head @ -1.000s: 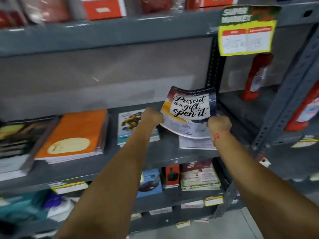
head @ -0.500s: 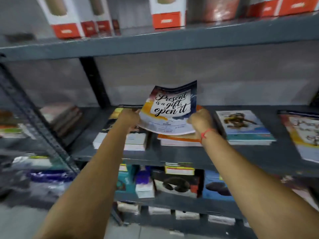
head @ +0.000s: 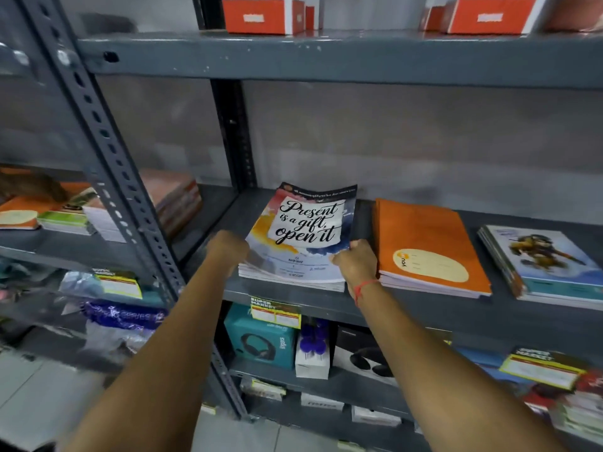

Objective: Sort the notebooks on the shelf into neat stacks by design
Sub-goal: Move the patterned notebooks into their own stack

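A notebook printed "Present is a gift, open it" (head: 306, 230) lies on top of a stack of similar notebooks at the left end of the grey middle shelf (head: 408, 308). My left hand (head: 228, 247) grips its near left corner and my right hand (head: 355, 261) grips its near right corner. The far edge of the notebook curls up slightly. Right of it sits a stack of orange notebooks (head: 424, 246), then a stack with a cartoon figure on a blue cover (head: 541, 259).
A slotted metal upright (head: 107, 148) stands left of the stack, with more notebook piles (head: 65, 213) on the neighbouring shelf. Orange-and-white boxes (head: 264, 14) line the shelf above. Boxed headphones (head: 261, 340) and price tags (head: 275, 311) fill the shelf below.
I carried the "Present is a gift" notebook leftward along the shelf, over the orange stack, and it now rests on a matching stack at the left end. Both hands still hold it.
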`<state>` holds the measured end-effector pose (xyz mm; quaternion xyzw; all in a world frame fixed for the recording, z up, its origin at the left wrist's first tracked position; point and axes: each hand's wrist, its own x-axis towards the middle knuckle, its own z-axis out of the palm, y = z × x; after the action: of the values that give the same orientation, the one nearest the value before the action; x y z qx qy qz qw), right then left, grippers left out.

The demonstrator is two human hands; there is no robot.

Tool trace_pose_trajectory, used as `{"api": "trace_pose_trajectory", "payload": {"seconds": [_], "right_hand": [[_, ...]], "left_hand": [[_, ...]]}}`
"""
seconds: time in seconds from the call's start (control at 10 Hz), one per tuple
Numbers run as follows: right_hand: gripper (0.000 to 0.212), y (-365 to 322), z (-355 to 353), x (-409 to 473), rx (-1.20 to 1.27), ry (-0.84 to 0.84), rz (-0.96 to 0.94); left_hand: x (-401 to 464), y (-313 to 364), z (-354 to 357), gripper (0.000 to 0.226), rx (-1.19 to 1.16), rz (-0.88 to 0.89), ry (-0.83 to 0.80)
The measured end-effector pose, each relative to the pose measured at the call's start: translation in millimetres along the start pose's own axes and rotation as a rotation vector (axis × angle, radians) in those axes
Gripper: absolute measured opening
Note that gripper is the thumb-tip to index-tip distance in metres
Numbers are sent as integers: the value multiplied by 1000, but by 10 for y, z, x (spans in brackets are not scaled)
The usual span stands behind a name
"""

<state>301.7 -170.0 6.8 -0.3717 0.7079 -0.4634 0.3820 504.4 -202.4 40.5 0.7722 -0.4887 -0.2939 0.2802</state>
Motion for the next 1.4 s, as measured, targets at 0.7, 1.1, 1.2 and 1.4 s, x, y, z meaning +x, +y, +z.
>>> {"api": "trace_pose_trajectory", "payload": {"seconds": [0.7, 1.1, 1.2, 1.4], "right_hand": [[33, -78, -840, 66, 40, 162, -217], [31, 888, -4081, 447, -227, 636, -186], [31, 1191, -4797, 436, -307, 706, -81], [45, 1730, -5758, 417, -588, 600, 232]], "left_hand": [[-617, 894, 711, 13, 119, 447, 14], [-2676, 2370, 3153, 21, -13, 676, -463], [-3180, 2553, 3725, 14, 42, 702, -577], [-3718, 2814, 4490, 39, 108, 580, -676]]}}
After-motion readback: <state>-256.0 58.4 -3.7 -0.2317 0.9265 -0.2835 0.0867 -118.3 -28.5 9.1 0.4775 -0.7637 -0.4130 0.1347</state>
